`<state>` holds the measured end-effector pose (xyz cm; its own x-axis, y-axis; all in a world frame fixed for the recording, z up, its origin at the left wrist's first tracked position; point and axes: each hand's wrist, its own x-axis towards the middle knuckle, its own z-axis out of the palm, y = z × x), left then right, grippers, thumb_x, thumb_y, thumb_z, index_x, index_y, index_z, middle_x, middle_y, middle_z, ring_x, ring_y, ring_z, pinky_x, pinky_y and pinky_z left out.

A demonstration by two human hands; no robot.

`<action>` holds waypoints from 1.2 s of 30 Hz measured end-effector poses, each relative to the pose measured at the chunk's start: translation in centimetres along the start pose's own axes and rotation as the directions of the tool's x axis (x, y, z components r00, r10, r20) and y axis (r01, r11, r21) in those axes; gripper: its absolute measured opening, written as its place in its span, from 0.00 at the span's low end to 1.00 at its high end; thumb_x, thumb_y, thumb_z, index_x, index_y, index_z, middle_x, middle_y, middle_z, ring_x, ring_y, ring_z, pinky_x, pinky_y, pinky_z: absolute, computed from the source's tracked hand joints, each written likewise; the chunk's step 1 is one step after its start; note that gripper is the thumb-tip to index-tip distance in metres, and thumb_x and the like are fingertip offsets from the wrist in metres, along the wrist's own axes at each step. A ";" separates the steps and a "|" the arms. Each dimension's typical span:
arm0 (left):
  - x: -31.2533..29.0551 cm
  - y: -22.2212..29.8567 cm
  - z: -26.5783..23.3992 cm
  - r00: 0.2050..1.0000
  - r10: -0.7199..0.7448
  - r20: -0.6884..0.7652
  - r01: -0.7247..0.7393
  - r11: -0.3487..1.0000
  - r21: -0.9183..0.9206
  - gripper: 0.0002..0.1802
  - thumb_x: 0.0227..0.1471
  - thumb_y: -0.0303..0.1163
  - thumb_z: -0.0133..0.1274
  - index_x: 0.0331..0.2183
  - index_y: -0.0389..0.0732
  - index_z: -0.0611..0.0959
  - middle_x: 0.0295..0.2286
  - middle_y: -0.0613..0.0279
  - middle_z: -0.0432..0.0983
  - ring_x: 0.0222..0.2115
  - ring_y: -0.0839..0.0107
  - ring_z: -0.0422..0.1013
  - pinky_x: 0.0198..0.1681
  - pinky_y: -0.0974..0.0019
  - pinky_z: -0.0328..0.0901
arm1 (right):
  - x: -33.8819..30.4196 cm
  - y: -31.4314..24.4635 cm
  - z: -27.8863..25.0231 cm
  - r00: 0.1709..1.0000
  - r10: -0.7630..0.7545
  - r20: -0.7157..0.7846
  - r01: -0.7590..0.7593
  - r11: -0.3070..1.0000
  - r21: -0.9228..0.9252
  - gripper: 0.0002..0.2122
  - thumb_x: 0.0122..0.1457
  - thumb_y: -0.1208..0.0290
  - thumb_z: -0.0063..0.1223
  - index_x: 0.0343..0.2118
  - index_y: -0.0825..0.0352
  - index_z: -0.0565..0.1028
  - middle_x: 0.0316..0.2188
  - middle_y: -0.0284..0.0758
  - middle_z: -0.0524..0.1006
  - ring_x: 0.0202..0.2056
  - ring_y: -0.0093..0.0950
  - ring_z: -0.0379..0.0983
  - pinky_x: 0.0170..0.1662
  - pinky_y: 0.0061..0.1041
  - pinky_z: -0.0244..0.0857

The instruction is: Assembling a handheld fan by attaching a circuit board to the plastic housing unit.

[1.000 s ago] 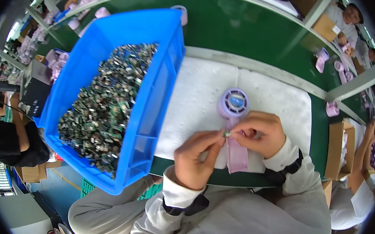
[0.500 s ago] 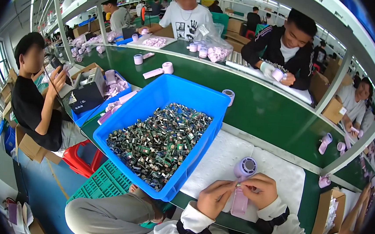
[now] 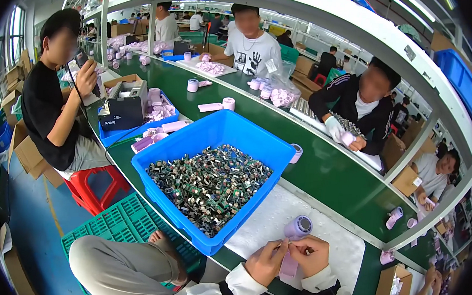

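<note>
A lilac handheld fan [image 3: 299,227] with a round, vented head stands in front of me, its flat handle [image 3: 288,266] pointing toward me. My left hand [image 3: 263,263] is closed, thumb and forefinger pinched together at the neck of the fan. Whatever sits between those fingertips is too small to make out. From the other side my right hand [image 3: 312,256] closes around the neck and upper handle. Left of my hands is a big blue bin [image 3: 218,240], heaped with small green circuit boards [image 3: 205,184].
A white foam sheet [image 3: 345,245] lies under my hands on the green bench [image 3: 332,194]. More lilac fan parts [image 3: 211,107] lie beyond the bin. An open carton [image 3: 388,292] stands at the right. Co-workers sit across and at left, beside a red stool [image 3: 97,189].
The view has shifted, so bin and bench sit lower and slightly right in the picture. My hands stay at the fan's neck, with the fingers drawn closer together.
</note>
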<state>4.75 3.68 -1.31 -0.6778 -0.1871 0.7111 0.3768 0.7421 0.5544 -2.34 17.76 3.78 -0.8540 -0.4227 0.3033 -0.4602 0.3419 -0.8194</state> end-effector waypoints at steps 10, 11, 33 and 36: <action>3.9 2.2 -5.6 0.977 -0.009 0.214 0.001 0.999 0.036 0.25 0.53 0.25 0.56 0.54 0.37 0.75 0.43 0.50 0.74 0.36 0.56 0.78 0.35 0.60 0.75 | 3.6 0.5 -1.8 0.990 0.114 0.083 -0.124 0.984 0.125 0.04 0.54 0.80 0.59 0.33 0.70 0.80 0.23 0.30 0.79 0.23 0.16 0.72 0.28 0.16 0.66; 5.3 3.1 -7.9 0.949 -0.030 0.314 0.035 0.999 -0.012 0.25 0.54 0.26 0.56 0.54 0.38 0.75 0.44 0.49 0.74 0.37 0.54 0.78 0.36 0.60 0.75 | 4.9 0.1 -2.7 0.981 0.166 0.103 -0.184 0.964 0.194 0.04 0.56 0.80 0.56 0.34 0.70 0.79 0.24 0.29 0.79 0.24 0.16 0.73 0.29 0.16 0.67; 21.4 -9.0 -20.9 0.276 -0.167 0.947 -0.132 0.969 0.209 0.61 0.37 0.52 0.73 0.67 0.47 0.58 0.63 0.33 0.49 0.64 0.38 0.51 0.66 0.47 0.51 | 11.6 12.0 -6.8 0.905 0.302 -0.299 -0.172 0.903 0.394 0.09 0.63 0.68 0.50 0.43 0.62 0.79 0.43 0.25 0.79 0.42 0.18 0.71 0.44 0.20 0.61; 21.2 -9.1 -20.4 0.230 -0.121 0.966 -0.127 0.980 0.153 0.63 0.38 0.52 0.73 0.68 0.49 0.55 0.64 0.33 0.47 0.65 0.37 0.48 0.67 0.45 0.48 | 10.2 12.4 -6.0 0.947 0.245 -0.208 -0.173 0.934 0.312 0.08 0.62 0.71 0.50 0.40 0.64 0.78 0.38 0.25 0.79 0.39 0.17 0.71 0.41 0.19 0.61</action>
<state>-0.16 -20.19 17.59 -0.8112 0.4889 -0.3208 0.3589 0.8494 0.3869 -18.24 22.70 -0.39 -0.9718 -0.1420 0.1881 -0.2067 0.1301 -0.9697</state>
